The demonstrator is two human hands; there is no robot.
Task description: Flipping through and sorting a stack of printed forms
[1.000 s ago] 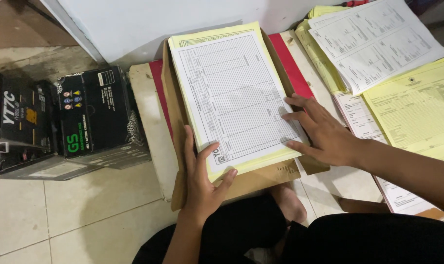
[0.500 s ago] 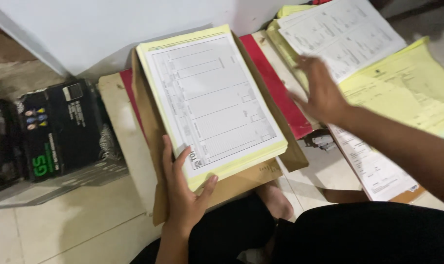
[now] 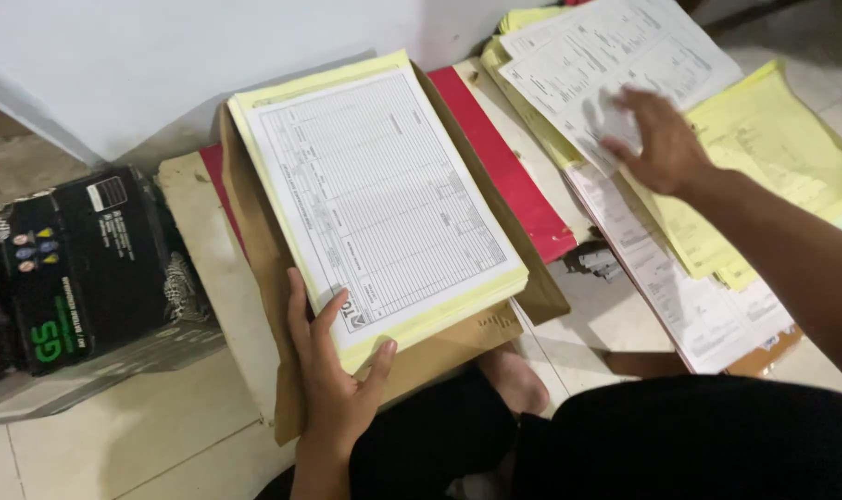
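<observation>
Paper stack [image 3: 375, 194], white printed forms over yellow sheets, lies on a brown envelope [image 3: 263, 278] and a red folder [image 3: 509, 167] on the tiled floor, just in front of the seated person's lap beside a black box [image 3: 87, 259]. At its near left corner the left hand [image 3: 333, 380] clasps the stack, thumb on top and fingers along the edge, while the right hand [image 3: 653, 139] lies open and flat, slightly blurred, on the white forms [image 3: 615, 56] topping a second pile of yellow sheets [image 3: 773, 139] to the right.
</observation>
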